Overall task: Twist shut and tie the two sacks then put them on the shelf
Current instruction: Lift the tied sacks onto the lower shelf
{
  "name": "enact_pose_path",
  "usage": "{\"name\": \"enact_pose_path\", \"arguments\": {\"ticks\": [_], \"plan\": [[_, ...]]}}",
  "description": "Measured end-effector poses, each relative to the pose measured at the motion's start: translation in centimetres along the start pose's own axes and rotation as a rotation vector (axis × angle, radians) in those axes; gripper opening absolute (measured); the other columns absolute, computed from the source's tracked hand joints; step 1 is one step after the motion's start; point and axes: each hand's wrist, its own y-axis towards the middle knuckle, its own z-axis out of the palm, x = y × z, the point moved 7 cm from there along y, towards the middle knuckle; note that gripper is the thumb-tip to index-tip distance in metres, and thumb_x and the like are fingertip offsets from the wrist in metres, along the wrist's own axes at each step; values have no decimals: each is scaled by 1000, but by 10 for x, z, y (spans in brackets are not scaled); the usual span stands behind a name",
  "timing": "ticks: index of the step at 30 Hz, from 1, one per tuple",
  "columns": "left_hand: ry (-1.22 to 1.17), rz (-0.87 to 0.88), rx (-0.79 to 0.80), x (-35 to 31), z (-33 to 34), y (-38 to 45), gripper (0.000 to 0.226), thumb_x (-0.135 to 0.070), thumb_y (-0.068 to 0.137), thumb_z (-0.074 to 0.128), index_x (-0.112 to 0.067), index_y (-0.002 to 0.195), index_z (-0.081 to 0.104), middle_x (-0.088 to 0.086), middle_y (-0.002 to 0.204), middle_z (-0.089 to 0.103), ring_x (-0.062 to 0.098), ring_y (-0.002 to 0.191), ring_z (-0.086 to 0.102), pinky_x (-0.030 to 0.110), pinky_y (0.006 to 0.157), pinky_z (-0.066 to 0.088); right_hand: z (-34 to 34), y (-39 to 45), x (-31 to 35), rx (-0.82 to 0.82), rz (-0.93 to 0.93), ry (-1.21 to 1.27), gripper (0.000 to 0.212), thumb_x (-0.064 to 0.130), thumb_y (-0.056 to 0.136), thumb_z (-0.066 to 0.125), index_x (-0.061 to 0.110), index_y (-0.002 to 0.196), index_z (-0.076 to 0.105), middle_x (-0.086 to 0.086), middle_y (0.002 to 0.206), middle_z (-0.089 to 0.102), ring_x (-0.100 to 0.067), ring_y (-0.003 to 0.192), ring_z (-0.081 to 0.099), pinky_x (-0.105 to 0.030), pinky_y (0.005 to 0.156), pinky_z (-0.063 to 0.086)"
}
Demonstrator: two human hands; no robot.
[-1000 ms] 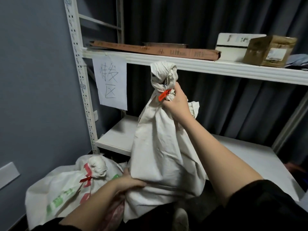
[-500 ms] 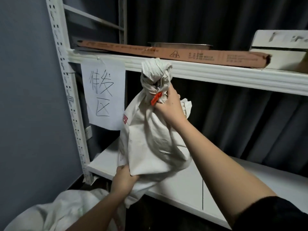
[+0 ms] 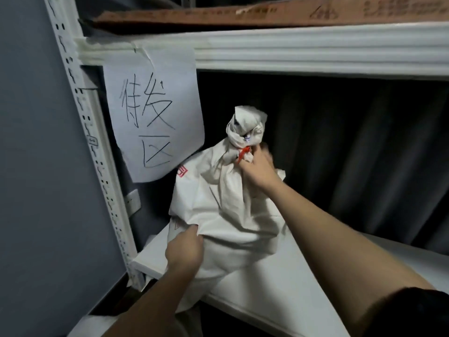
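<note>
Head view only: sack, off-white cloth with a knotted, twisted neck (image 3: 226, 203), now sits with most of its base on the white lower shelf board (image 3: 279, 288), front corner overhanging the edge; half a second ago it was hanging in the air in front of the rack, so it has come down onto the board near the left upright. Right hand (image 3: 257, 169) grips the neck just under the knot, beside the red plastic tie (image 3: 244, 154), fingers curled round the cloth. Left hand (image 3: 185, 251) pinches a fold of fabric at the sack's lower front, bunched tight. Judgement: first sack is tied and nearly placed, needs a push further back, then release. Second sack, seen on the floor a second ago, is out of frame now, so its state can't be told. Right hand is motion-blurred, fingertips hidden behind the neck. White paper sign with handwritten black characters (image 3: 155, 117) hangs from the white upper shelf beam (image 3: 315, 52); brown cardboard flat box (image 3: 267, 13) on top is cut off. Sack bottom partly hidden by the left forearm.
</note>
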Motion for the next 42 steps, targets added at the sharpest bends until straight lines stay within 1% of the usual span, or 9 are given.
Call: {"name": "enact_pose_path", "arguments": {"ticks": [7, 13, 19, 23, 26, 29, 34, 37, 42], "plan": [[71, -77, 43, 11, 25, 29, 32, -18, 97, 35, -16, 120, 57, 8, 127, 59, 28, 121, 54, 35, 96, 44, 1, 21, -27, -332, 190, -176, 63, 44, 90, 55, 7, 135, 31, -17, 134, 43, -37, 117, 51, -48, 91, 46], [-84, -35, 41, 7, 19, 31, 31, -26, 94, 44, -7, 119, 48, 14, 115, 60, 33, 105, 58, 35, 85, 47, 91, 12, -52, 293, 156, -312, 95, 62, 83, 51, 27, 152, -4, 2, 161, -3, -31, 147, 0, -64, 112, 2], [-43, 309, -182, -18, -8, 18, 74, -37, 79, 53, -31, 144, 18, 12, 145, 25, 35, 125, 42, 46, 92, 49, 107, 31, -70, 361, 168, -448, 72, 52, 90, 43, 23, 150, 16, -5, 158, 21, -32, 145, 14, -58, 114, 15], [300, 338, -86, -28, 13, 26, 67, -56, 70, 46, -45, 136, 40, 17, 128, 58, 42, 90, 63, 42, 66, 58, 88, 16, -51, 187, 9, -240, 80, 58, 82, 55, 27, 147, 23, 1, 154, 30, -28, 141, 25, -47, 112, 23], [328, 362, -117, -36, 21, 31, 82, -48, 56, 79, -41, 132, 46, 16, 135, 55, 42, 65, 64, 37, 50, 55, 59, -23, -70, -77, 118, -430, 83, 63, 83, 50, 28, 150, 14, 1, 158, 14, -31, 145, 10, -57, 111, 14], [337, 360, -149, -35, 21, 44, 92, -47, 51, 84, -39, 133, 45, 19, 137, 53, 39, 51, 61, 37, 49, 54, 77, -55, -112, 136, 309, -355, 92, 64, 83, 53, 36, 151, -2, -1, 160, -12, -39, 145, -1, -58, 113, 18], [291, 270, 66, -30, 19, 68, 78, -47, 87, 52, -48, 147, 3, 6, 160, -13, 39, 139, 26, 43, 110, 32, 131, -37, -121, 403, 346, -86, 97, 46, 89, 57, 34, 149, -18, -15, 159, -13, -34, 142, 27, -35, 109, 29], [348, 183, 203, -19, 12, 84, 77, -48, 91, 45, -42, 149, -6, 3, 159, -18, 30, 147, -1, 40, 117, 22, 147, -10, -114, 479, 345, -25, 99, 38, 87, 61, 32, 150, -15, -9, 160, -11, -30, 146, 16, -36, 115, 24], [361, 139, 243, -5, 6, 93, 75, -44, 91, 47, -39, 150, 1, 4, 160, 2, 29, 146, 11, 39, 113, 29, 148, -3, -109, 548, 280, -192, 100, 38, 86, 62, 31, 150, -14, -5, 160, 7, -31, 140, 30, -42, 110, 34]]}}
